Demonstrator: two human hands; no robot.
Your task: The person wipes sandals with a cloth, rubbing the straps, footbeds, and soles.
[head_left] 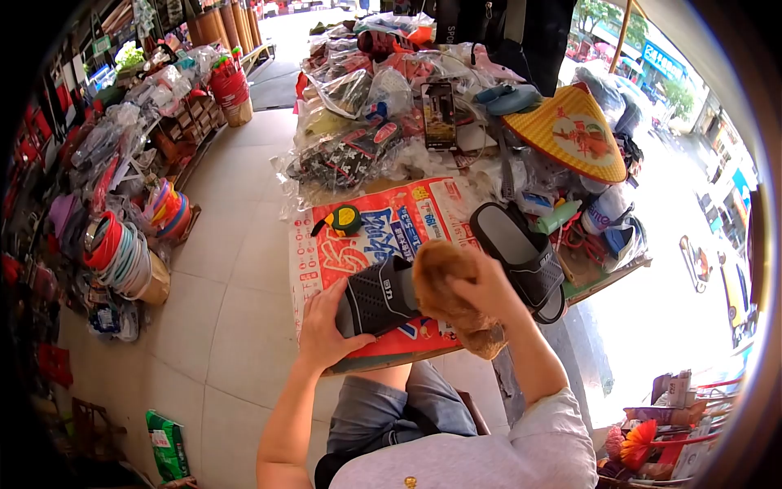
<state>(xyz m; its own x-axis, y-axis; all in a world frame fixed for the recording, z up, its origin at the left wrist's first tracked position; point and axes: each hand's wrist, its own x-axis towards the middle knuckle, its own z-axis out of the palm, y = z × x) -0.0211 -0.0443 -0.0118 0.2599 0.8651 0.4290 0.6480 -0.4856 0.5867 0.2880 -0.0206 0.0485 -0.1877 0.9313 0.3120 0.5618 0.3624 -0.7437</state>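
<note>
A black slide sandal (379, 295) with white lettering on its strap lies on a red printed sheet (305, 265) at the table's front edge. My left hand (326, 322) is wrapped round the toe end of this sandal, thumb at the near side. A brown cloth (444, 285) is bunched in my right hand (481, 285), pressed over the sandal's other end and hiding it. The cloth's tail hangs down past my wrist. Just right of my right hand rests a second black slide sandal (517, 253) with a grey footbed.
A yellow-and-black tape measure (346, 218) lies on the sheet. Behind it are plastic-bagged goods (350, 155), a phone (438, 118) and a yellow conical hat (570, 134). Buckets (130, 253) and stacked goods line the left side. A green bag (167, 444) stands on the floor.
</note>
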